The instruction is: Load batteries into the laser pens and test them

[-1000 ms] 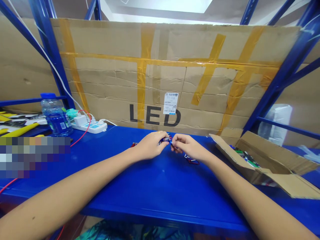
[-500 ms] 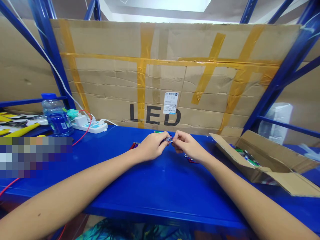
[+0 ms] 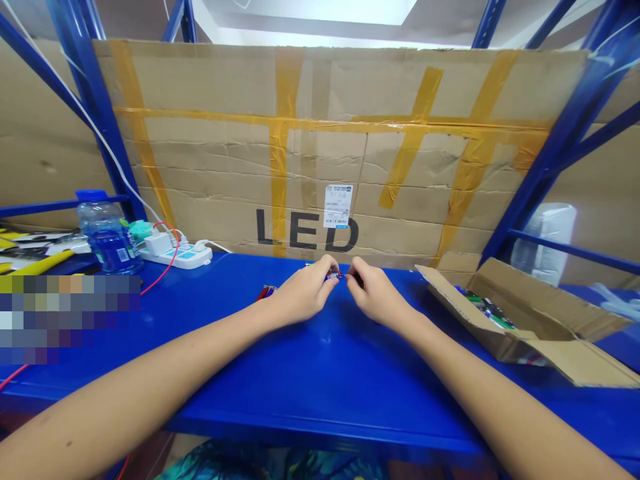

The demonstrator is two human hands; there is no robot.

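My left hand [image 3: 311, 288] is closed in a pinch around a small shiny metal-like piece [image 3: 333, 275] with red and blue bits at its end. Its exact kind is too small to tell. Just to the right, my right hand [image 3: 373, 288] has thumb and forefinger pinched together, facing that piece across a narrow gap. Whatever its fingertips hold, I cannot make out. Beside the left wrist, small red and purple pieces with metal ends [image 3: 267, 292] lie on the blue tabletop [image 3: 320, 373]. Part of a green item [image 3: 309, 264] shows behind the left hand.
An open cardboard box [image 3: 520, 340] on the right holds several small green, black and white items. At the left stand a bottle of blue liquid [image 3: 107, 233] and a white power strip [image 3: 187, 257] with a red cable. A large cardboard sheet [image 3: 225, 173] closes off the back.
My right hand has drawn slightly away from the small piece in my left hand, leaving a gap. The red-and-blue piece under the right wrist is now hidden. The view has shifted slightly.
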